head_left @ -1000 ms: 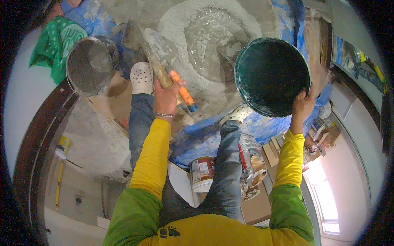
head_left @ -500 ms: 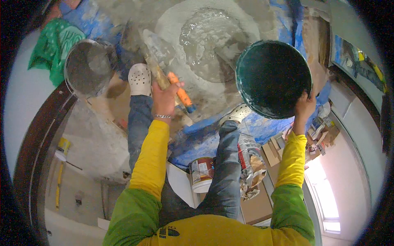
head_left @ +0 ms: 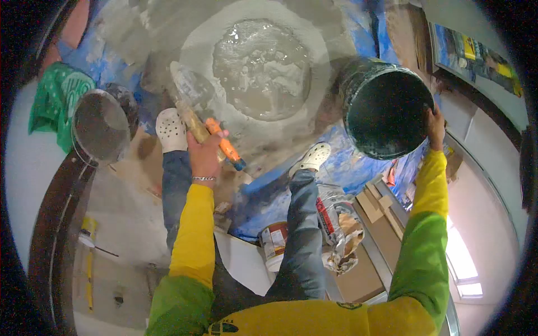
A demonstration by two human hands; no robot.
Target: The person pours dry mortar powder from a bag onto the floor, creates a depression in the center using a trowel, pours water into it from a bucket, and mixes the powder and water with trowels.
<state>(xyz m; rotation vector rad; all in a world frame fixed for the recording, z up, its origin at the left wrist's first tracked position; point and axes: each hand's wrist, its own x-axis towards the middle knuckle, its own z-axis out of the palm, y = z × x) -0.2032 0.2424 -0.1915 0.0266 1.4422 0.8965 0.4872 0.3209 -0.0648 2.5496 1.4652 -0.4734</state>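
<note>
In my left hand (head_left: 204,157), closed fingers grip a trowel (head_left: 189,87) with a worn wooden handle and a mortar-coated blade, along with a tool with an orange handle (head_left: 225,144); the far end of this second tool is hard to make out. My right hand (head_left: 436,129) clasps the rim of a dark bucket (head_left: 354,84), which is tilted with its mouth toward me. Between the hands, farther off, a pool of wet grey mortar (head_left: 261,78) with lumps lies inside a ring of pale powder (head_left: 197,42).
At left stand a grey-coated bucket (head_left: 101,126) and a green bag (head_left: 56,103). Blue sheeting (head_left: 260,199) covers part of the floor around my shoes. Nearer are a paint tub (head_left: 274,246), a torn sack (head_left: 339,224) and cardboard (head_left: 358,269).
The dark bucket has moved right, away from the mortar pool's edge, and its side now shows. The pool's surface looks fuller. My left hand keeps its hold; the view has shifted.
</note>
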